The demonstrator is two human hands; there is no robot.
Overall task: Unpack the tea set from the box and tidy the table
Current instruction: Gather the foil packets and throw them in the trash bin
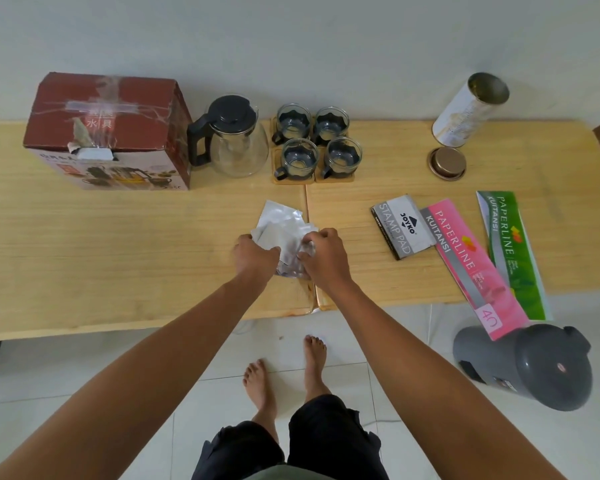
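Gripping a crinkled pile of silver foil packets (280, 233) at the wooden table's (118, 258) middle, the left hand (255, 255) and right hand (323, 256) close on it from both sides. Beyond the hands stand a lidded glass teapot (234, 138), apparently empty, and four glass cups (317, 142) on wooden coasters; far left, the taped red box (110, 129).

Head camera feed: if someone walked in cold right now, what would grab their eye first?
Probably the two hands at the centre of the table, left hand and right hand gathering a crumpled pile of silver foil packets. Behind them along the back edge stand the red box, the glass teapot and four glass cups on wooden coasters. To the right, bright pink and green receipt books lie near the front edge.
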